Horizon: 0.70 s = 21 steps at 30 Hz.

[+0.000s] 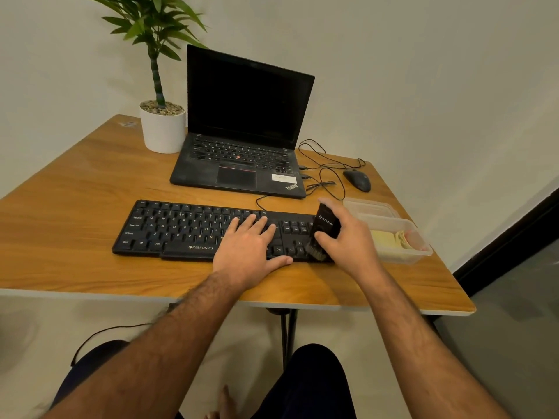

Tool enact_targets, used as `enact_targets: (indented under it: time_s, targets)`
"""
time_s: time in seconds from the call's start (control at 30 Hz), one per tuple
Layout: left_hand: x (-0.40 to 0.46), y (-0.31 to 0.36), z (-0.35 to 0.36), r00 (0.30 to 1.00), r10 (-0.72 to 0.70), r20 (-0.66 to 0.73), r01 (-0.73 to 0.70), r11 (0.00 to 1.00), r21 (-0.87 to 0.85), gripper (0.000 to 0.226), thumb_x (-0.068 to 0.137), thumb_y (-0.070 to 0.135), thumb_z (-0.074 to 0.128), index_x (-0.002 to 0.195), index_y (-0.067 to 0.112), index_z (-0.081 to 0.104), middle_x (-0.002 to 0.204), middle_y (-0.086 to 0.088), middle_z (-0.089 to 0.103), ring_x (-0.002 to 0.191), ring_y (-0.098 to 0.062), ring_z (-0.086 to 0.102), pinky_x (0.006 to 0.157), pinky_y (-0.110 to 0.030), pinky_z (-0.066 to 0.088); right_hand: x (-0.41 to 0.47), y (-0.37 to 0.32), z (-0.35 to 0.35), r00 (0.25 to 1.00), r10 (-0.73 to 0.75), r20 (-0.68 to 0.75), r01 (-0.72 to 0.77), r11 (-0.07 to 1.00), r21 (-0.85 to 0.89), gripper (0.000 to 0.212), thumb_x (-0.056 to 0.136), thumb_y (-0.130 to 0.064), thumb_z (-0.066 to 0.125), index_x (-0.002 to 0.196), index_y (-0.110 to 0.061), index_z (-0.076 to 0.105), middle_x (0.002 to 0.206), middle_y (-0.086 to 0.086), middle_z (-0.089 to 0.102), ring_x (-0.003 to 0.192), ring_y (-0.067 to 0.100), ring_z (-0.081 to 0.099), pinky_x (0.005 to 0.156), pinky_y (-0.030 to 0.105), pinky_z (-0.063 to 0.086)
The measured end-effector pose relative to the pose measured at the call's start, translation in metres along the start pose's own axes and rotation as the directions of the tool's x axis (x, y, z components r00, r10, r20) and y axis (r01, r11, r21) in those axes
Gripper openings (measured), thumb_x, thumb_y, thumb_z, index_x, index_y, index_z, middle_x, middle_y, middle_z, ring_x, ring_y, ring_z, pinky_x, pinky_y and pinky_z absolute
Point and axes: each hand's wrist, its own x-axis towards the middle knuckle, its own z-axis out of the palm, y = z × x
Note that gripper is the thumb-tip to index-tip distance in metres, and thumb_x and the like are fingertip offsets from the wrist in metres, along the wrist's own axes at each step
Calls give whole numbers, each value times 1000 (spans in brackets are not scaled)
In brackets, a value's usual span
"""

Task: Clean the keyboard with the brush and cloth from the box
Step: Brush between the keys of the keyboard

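laptop (242, 140) behind keyboard (187, 231) — box (390, 234) right, plant (161, 116) left

Right hand (348, 237) grips brush (323, 229) on keyboard (181, 231); left hand (251, 246) flat on keys

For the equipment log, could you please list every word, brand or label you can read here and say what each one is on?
"ZEBRONICS": front edge of the keyboard.
"ThinkPad": palm rest corner of the laptop.
Key legends such as "Ctrl", "Alt", "Shift": on the keyboard.
White logo on the brush, held in the right hand: too blurred to read.
White sticker on the laptop: print too small to read.
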Motion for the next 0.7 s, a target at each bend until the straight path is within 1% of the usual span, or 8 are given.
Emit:
enact_targets:
  time_s: [0.1, 0.13, 0.2, 0.27, 0.37, 0.47, 0.6, 0.7]
  targets:
    - [0, 0, 0, 1000, -2, -7, 2, 1000, 3, 92, 86, 85, 24, 157, 27, 24, 166, 1, 19, 154, -20, 10, 125, -46, 4, 4, -13, 11, 1000, 20, 5, -20, 980, 196, 69, 85, -14, 72, 137, -49, 44, 118, -22, 53, 111, 6, 58, 86, 32, 59]
    - [0, -1, 1, 1000, 0, -11, 0, 1000, 2, 92, 86, 85, 24, 157, 26, 25, 166, 0, 20, 153, -20, 11, 125, -46, 5, 4, -14, 17, 1000, -2, 21, -2, 983, 186, 69, 85, -14, 72, 138, -48, 44, 122, -20, 52, 111, 4, 56, 88, 28, 57]
    - [-1, -1, 1, 1000, 2, -21, -2, 1000, 4, 92, 85, 85, 24, 157, 26, 26, 165, 0, 22, 153, -20, 12, 125, -46, 5, -1, -10, 25, 997, -65, 28, 63, 996, 63, 68, 86, -15, 71, 142, -41, 44, 127, -13, 57, 110, 3, 55, 92, 25, 53]
    - [-1, -1, 2, 1000, 4, -28, -4, 1000, 8, 92, 86, 85, 24, 157, 26, 26, 165, 0, 22, 153, -20, 12, 125, -46, 5, -1, -6, 21, 998, -61, 4, 61, 997, -37, 68, 85, -17, 71, 143, -39, 44, 125, -6, 63, 110, 9, 60, 94, 28, 53]
    - [0, -1, 3, 1000, 2, -19, -2, 1000, 12, 93, 86, 85, 23, 157, 26, 25, 165, 0, 21, 153, -20, 11, 125, -46, 5, 7, -3, 13, 999, -21, -47, 14, 990, -144, 68, 86, -16, 70, 144, -39, 42, 126, -4, 64, 111, 14, 61, 95, 33, 54]
    - [1, -1, 3, 1000, 1, -19, -1, 1000, 11, 93, 85, 86, 22, 157, 27, 25, 165, 0, 21, 153, -20, 12, 125, -46, 5, 11, -10, 15, 997, 14, -78, -15, 1000, -5, 69, 86, -19, 71, 143, -42, 40, 128, -4, 61, 112, 13, 60, 91, 38, 57]
    - [1, -1, 3, 1000, -5, -16, 6, 1000, 21, 93, 85, 86, 23, 157, 27, 25, 165, 1, 21, 153, -19, 12, 125, -45, 5, 0, -1, 18, 996, 64, -66, -62, 998, 32, 69, 88, -18, 71, 145, -39, 39, 131, -3, 60, 114, 10, 59, 91, 27, 55]
    - [0, -1, 1, 1000, -7, -5, 7, 1000, 16, 93, 85, 86, 23, 157, 27, 25, 166, 1, 20, 153, -19, 11, 125, -45, 4, -9, 7, 9, 993, 93, -76, -93, 996, 2, 71, 86, -21, 72, 143, -44, 38, 124, -3, 64, 110, 12, 61, 91, 36, 57]
